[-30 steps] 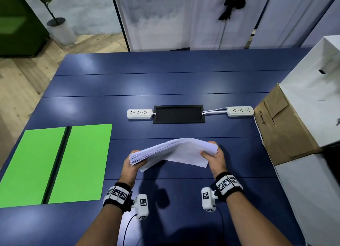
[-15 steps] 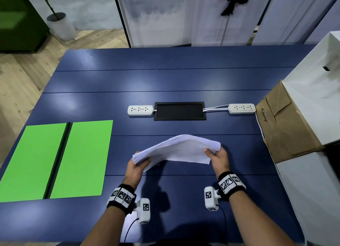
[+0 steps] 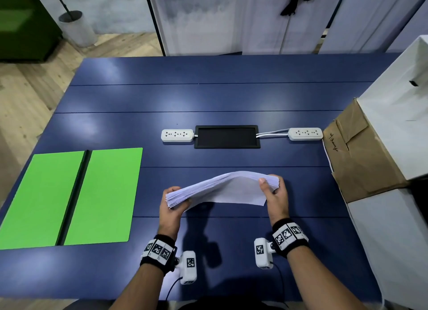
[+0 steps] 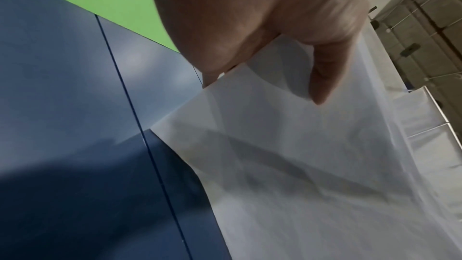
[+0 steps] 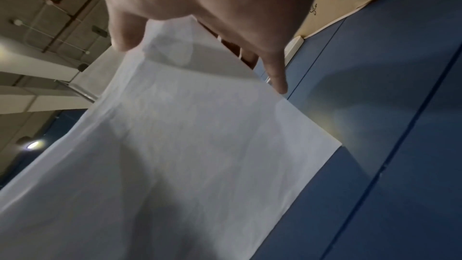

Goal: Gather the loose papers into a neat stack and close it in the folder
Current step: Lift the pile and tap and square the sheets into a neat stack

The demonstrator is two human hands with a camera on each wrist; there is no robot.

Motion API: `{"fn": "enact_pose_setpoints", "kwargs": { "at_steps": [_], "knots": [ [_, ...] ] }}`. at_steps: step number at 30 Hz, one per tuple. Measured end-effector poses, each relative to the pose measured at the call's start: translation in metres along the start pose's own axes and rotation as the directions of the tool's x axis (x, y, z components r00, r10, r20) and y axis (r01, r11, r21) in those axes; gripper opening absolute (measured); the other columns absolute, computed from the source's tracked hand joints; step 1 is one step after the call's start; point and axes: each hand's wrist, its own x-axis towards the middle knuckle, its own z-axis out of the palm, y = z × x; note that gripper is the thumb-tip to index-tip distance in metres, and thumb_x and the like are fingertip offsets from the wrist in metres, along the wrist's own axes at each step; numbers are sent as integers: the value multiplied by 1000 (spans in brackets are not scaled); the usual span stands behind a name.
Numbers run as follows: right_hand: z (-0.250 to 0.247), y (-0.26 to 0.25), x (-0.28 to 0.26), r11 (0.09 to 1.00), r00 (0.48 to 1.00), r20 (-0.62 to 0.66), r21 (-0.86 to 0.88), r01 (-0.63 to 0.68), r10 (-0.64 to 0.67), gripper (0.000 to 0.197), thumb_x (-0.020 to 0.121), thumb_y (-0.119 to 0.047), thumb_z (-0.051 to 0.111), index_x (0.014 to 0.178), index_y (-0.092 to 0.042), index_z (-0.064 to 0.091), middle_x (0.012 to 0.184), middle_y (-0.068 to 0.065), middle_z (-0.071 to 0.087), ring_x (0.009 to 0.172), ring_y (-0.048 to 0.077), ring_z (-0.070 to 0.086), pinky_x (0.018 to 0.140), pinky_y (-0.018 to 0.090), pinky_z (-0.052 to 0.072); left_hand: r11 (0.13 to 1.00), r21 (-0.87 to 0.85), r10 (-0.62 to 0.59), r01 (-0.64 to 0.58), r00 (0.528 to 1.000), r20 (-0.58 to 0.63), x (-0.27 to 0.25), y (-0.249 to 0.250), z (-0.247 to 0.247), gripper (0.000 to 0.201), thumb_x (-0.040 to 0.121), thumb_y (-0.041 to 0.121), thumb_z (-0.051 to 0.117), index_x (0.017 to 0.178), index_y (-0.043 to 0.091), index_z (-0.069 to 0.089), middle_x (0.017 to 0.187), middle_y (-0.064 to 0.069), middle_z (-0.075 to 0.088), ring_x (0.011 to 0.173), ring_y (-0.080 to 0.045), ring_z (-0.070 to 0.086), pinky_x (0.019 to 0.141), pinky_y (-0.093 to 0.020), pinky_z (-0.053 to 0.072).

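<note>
A thick stack of white papers [image 3: 222, 187] hangs bowed above the blue table [image 3: 208, 96], held at both short ends. My left hand [image 3: 172, 199] grips its fanned left end, and my right hand [image 3: 272, 189] grips the right end, thumb on top. From below, the left wrist view shows the papers [image 4: 312, 165] with my left hand [image 4: 262, 27] curled round their edge. The right wrist view shows the papers [image 5: 187, 145] pinched by my right hand [image 5: 200, 7]. The green folder [image 3: 69, 198] lies open and flat at the table's left, with a dark spine down its middle.
Two white power strips [image 3: 177, 135] [image 3: 305, 133] flank a black cable tray [image 3: 227, 137] mid-table. A brown cardboard box [image 3: 356, 157] and white boxes [image 3: 393, 240] crowd the right edge. A potted plant [image 3: 76, 27] stands on the floor beyond.
The stack stays held in both hands; its right end has shifted slightly right and away, and the left end has dropped a little. The folder has not moved.
</note>
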Motion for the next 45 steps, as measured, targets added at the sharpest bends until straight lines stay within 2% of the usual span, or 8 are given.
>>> {"fn": "enact_pose_setpoints", "kwargs": {
  "at_steps": [11, 20, 24, 30, 33, 37, 41, 45],
  "knots": [
    [12, -2, 4, 997, 983, -184, -73, -3, -11, 26, 93, -39, 66, 74, -23, 59, 71, -10, 60, 67, 10, 53, 67, 29, 47, 996, -80, 24, -29, 998, -54, -7, 7, 7, 40, 87, 10, 72, 122, 6, 51, 104, -2, 62, 95, -9, 60, 86, -17, 49],
    [13, -5, 5, 989, 976, -208, -140, 40, -69, 26, 97, -35, 63, 76, -20, 59, 69, -13, 58, 65, 6, 49, 64, 24, 44, 998, -8, 66, -68, 984, -167, -5, 9, 14, 15, 101, 16, 53, 109, 5, 59, 95, 4, 62, 87, -5, 58, 83, -13, 44],
    [13, -4, 4, 989, 977, -193, -135, 66, -91, 18, 99, -31, 62, 82, -26, 63, 74, -16, 64, 70, 0, 55, 69, 18, 46, 997, -14, 70, -73, 981, -181, -5, 10, 14, 20, 100, 22, 52, 107, 5, 59, 96, 3, 60, 89, -6, 55, 82, -11, 43],
    [10, 2, 5, 991, 980, -182, -121, 66, -87, 20, 99, -33, 54, 93, -21, 68, 90, -11, 70, 86, 8, 61, 82, 28, 49, 998, -6, 53, -55, 980, -190, -2, 12, 14, 23, 99, 29, 48, 103, 10, 60, 95, 6, 58, 90, -10, 52, 86, -27, 40],
    [11, -2, 3, 989, 977, -188, -126, 76, -99, 17, 97, -32, 57, 96, -19, 68, 94, -12, 71, 88, 2, 62, 82, 21, 47, 998, 8, 59, -58, 982, -182, -1, 14, 15, 22, 102, 34, 48, 88, 18, 55, 84, 8, 50, 80, -11, 46, 78, -31, 37],
    [12, -3, 5, 991, 977, -198, -120, 55, -78, 16, 98, -22, 55, 95, -16, 70, 94, -12, 71, 89, 7, 62, 83, 27, 49, 998, 9, 59, -59, 979, -196, 1, 17, 15, 27, 103, 29, 49, 78, 19, 51, 77, 8, 45, 74, -10, 42, 72, -32, 35],
    [10, -5, 4, 986, 979, -173, -150, 78, -104, 15, 100, -30, 59, 101, -17, 65, 98, -14, 69, 84, -12, 59, 81, 14, 45, 997, 9, 82, -81, 986, -142, -1, 16, 12, 34, 94, 47, 53, 91, 13, 57, 84, 6, 54, 77, -8, 50, 77, -25, 40],
    [3, -3, 2, 985, 995, -43, -149, 85, -93, 33, 86, -49, 73, 101, -21, 63, 96, -10, 68, 78, -6, 60, 73, 13, 48, 999, 16, 43, -42, 999, -29, 0, 5, 0, 73, 70, 64, 75, 117, 12, 52, 102, -2, 62, 92, -6, 61, 87, -19, 49]
  ]
}}
